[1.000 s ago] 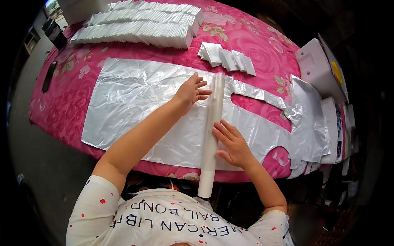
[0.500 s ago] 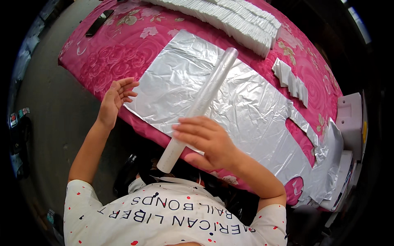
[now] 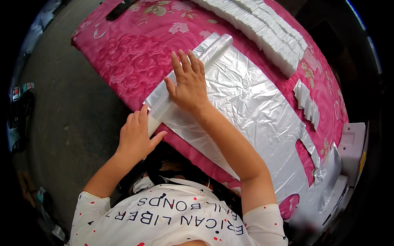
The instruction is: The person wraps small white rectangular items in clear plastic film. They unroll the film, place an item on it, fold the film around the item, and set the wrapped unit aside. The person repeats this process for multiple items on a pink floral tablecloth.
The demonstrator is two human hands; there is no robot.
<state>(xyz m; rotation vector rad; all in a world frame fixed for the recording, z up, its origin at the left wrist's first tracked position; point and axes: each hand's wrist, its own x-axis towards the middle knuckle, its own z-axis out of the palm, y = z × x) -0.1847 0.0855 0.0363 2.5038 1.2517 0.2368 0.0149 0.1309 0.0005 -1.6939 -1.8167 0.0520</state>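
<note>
A roll of clear film on a whitish tube [image 3: 219, 51] lies slantwise across the left end of a thin, crinkled silvery plastic sheet [image 3: 250, 110]. My right hand [image 3: 189, 84] rests flat on the middle of the roll, its fingers stretched out. At the tube's near end is my left hand [image 3: 136, 133], its fingers extended along the side and its thumb apart, touching the tube without wrapping round it. A narrow strip of the sheet shows to the left of the roll. Curved cut-outs mark the sheet's right end.
A pink flowered cloth [image 3: 127, 61] covers the table. Long stacks of folded white pieces [image 3: 262, 37] line the far side, with a smaller fanned bunch [image 3: 306, 105] nearer. A dark phone-like object [image 3: 120, 10] lies far left. A pale plastic box [image 3: 353, 143] stands at the right.
The roll has moved left along the sheet, to near its left end. My right hand has gone up and left onto it; my left hand has come down to the tube's near end.
</note>
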